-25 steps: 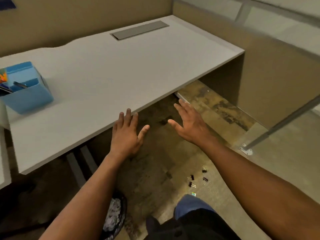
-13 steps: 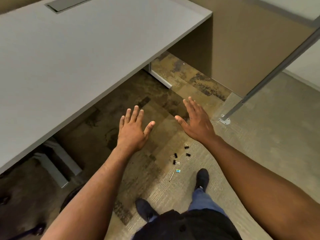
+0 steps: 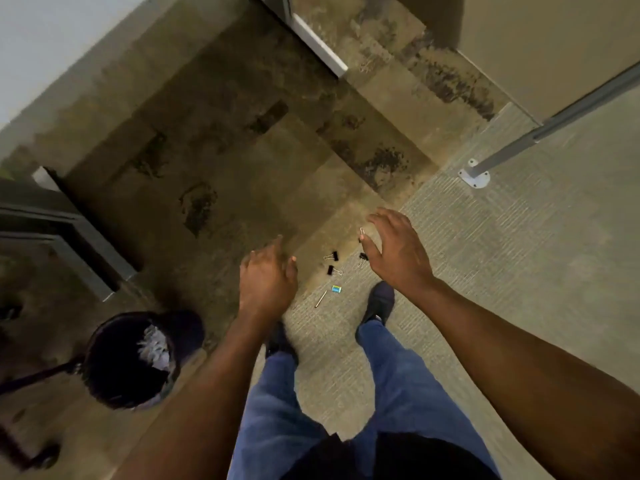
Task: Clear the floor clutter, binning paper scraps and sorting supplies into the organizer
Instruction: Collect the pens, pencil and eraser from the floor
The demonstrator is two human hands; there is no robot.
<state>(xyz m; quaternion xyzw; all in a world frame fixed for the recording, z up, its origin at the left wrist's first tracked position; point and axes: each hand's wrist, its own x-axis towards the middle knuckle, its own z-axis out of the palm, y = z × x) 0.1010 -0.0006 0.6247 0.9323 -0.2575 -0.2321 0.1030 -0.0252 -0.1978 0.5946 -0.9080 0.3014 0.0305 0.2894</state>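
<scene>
Black binder clips (image 3: 333, 263) lie scattered on the carpet floor (image 3: 519, 258) just ahead of the person's feet, one partly hidden under the right hand (image 3: 398, 252); near them lie a small blue-and-green item (image 3: 336, 289), too small to identify, and a thin stick (image 3: 320, 299); the right hand hangs above the clips with fingers (image 3: 379, 216) loosely spread and holding nothing; the left hand (image 3: 268, 282) hangs beside it, fingers relaxed and empty; a dark waste bin (image 3: 131, 362) with paper scraps (image 3: 154, 349) inside stands to the left; the tabletop (image 3: 41, 39) edge shows at upper left; a metal leg (image 3: 540, 133) is bolted to the floor at right.
</scene>
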